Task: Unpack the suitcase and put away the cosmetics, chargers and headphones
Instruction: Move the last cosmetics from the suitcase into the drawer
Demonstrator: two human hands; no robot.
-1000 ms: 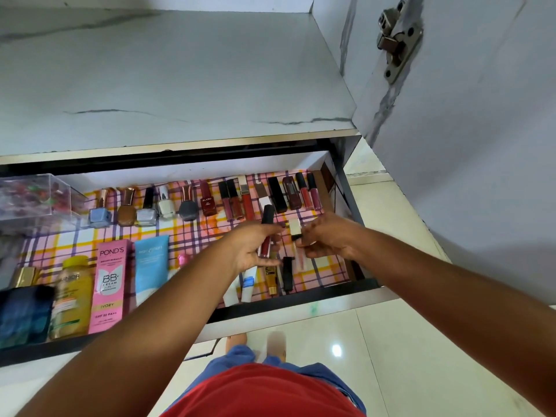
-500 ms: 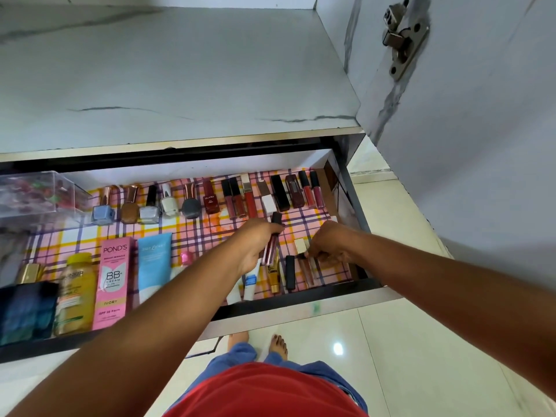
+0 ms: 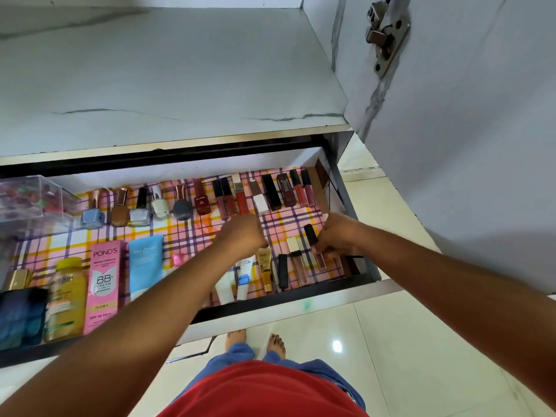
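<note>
An open drawer with a pink plaid liner holds cosmetics. Nail polish bottles and lip glosses line its back. At the front lie a yellow bottle, a Pond's BB cream box, a blue tube, white tubes, a gold tube, a black lipstick and a gold-capped gloss. My right hand grips a black-capped red lip gloss low over the front right corner, beside the gold-capped gloss. My left hand hovers as a fist over the middle, with nothing visible in it.
A clear plastic box sits at the drawer's back left, with dark blue items at the front left. A marble-look shelf lies above the drawer. An open cabinet door with a metal hinge stands to the right. Tiled floor lies below.
My right hand set the gold-capped gloss down in the front row. The black-capped lip gloss went from my left hand to my right, which lowered it toward the front right corner.
</note>
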